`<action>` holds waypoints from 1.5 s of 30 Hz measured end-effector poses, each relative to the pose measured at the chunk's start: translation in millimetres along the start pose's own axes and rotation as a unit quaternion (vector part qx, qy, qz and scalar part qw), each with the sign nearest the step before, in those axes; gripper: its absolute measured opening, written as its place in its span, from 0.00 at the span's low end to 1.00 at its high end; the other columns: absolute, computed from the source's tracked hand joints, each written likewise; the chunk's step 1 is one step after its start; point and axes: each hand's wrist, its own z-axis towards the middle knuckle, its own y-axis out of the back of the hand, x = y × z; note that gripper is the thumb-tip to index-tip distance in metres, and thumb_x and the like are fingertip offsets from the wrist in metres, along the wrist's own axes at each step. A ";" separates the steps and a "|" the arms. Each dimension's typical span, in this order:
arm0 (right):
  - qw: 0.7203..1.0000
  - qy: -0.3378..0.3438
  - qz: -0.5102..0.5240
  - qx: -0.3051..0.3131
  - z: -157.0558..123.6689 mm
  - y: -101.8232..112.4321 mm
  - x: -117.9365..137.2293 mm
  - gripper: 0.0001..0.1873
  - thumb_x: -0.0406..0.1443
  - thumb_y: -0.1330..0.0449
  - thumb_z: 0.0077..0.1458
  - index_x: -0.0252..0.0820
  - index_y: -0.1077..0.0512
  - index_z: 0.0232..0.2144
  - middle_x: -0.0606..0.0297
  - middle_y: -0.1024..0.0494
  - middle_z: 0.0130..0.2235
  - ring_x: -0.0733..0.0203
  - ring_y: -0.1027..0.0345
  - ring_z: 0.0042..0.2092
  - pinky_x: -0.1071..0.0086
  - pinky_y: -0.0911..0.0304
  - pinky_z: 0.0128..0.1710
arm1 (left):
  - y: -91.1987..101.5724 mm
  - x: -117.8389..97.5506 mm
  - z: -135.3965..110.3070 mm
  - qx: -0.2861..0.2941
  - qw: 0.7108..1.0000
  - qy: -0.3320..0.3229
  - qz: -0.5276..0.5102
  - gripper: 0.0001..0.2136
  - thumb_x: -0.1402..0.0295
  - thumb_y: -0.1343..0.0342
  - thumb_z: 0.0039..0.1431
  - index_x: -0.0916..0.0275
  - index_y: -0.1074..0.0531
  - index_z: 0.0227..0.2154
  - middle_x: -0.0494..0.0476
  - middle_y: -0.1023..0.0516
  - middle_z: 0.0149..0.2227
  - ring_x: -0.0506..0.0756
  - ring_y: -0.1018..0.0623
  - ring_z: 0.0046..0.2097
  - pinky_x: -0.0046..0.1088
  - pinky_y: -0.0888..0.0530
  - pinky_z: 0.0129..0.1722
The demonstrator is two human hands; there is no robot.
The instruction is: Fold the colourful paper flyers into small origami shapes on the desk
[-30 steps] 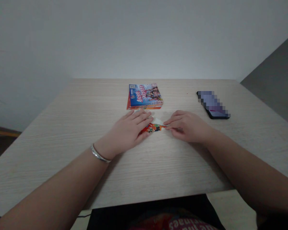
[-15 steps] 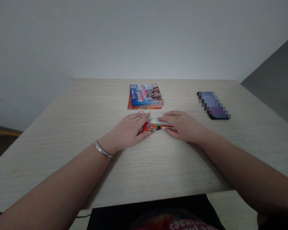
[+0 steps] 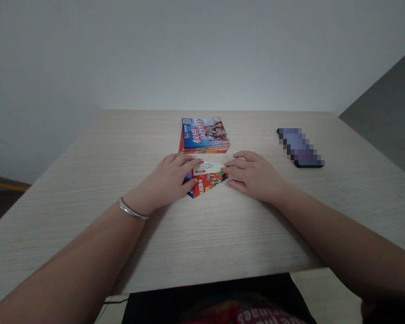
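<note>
A small folded colourful paper sheet [image 3: 207, 177], red and white with printed pictures, lies on the wooden table [image 3: 87, 180] between my hands. My left hand [image 3: 167, 180], with a silver bracelet on the wrist, presses on its left part with fingers bent over the edge. My right hand [image 3: 253, 175] rests on its right end, fingertips pressing the paper flat. Just behind the sheet lies a stack of colourful paper booklets [image 3: 204, 135], the top one blue.
A dark phone [image 3: 300, 147] lies at the right of the table, past my right hand. The table stands against a plain white wall. Its front edge runs just above my lap.
Both hands have shifted slightly left and away from me. The paper's white flap now lies folded over and more of its red lower corner shows beneath my left hand.
</note>
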 end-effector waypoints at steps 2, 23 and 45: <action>1.000 -0.006 -0.002 -0.007 0.8 -2.9 -0.1 0.17 0.40 0.45 0.63 0.41 0.24 0.50 0.58 0.22 0.52 0.46 0.37 0.57 0.50 0.41 0.59 | 0.1 0.7 -0.5 0.001 1.000 -0.011 -0.006 0.25 0.54 0.51 0.65 0.62 0.34 0.60 0.63 0.30 0.57 0.63 0.32 0.57 0.44 0.35 0.60; 0.996 0.002 0.093 0.005 5.3 -5.8 3.9 0.19 0.33 0.46 0.61 0.35 0.26 0.52 0.54 0.22 0.45 0.52 0.34 0.48 0.57 0.36 0.53 | 7.8 2.1 7.2 0.007 0.991 -0.113 0.077 0.15 0.60 0.53 0.69 0.58 0.24 0.48 0.57 0.22 0.41 0.59 0.25 0.44 0.39 0.29 0.47; 0.989 0.086 0.117 0.021 8.8 -3.8 15.2 0.20 0.40 0.46 0.65 0.36 0.30 0.54 0.55 0.24 0.54 0.52 0.33 0.52 0.56 0.37 0.54 | 1.2 -15.9 6.5 -0.099 0.949 0.138 -0.264 0.09 0.62 0.46 0.62 0.62 0.32 0.30 0.51 0.26 0.27 0.49 0.28 0.28 0.25 0.36 0.27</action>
